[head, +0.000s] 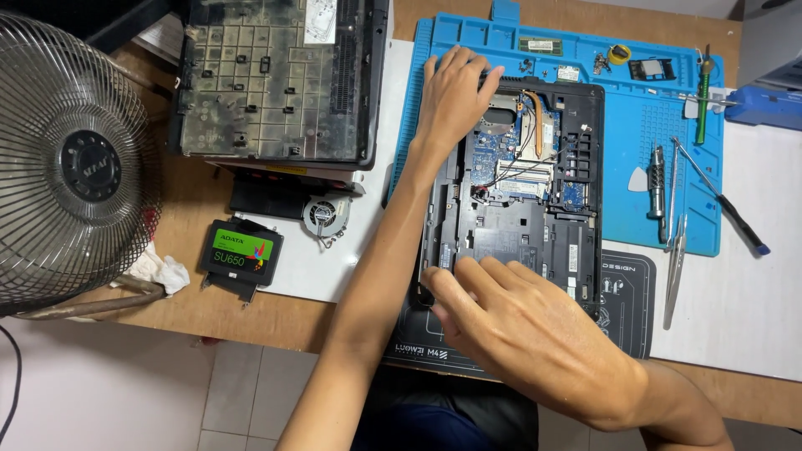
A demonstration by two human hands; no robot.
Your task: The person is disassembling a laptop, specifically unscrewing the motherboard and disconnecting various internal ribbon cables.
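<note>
Green-black drive label (241,249) (left, rectangular)

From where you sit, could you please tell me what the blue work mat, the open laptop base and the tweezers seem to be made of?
The blue work mat looks like matte silicone or rubber, going by its moulded trays and soft edges. The laptop base, which the left hand and right hand both touch, appears to be dull black plastic around a blue circuit board. The tweezers look like bare polished metal: silvery and shiny.
</note>
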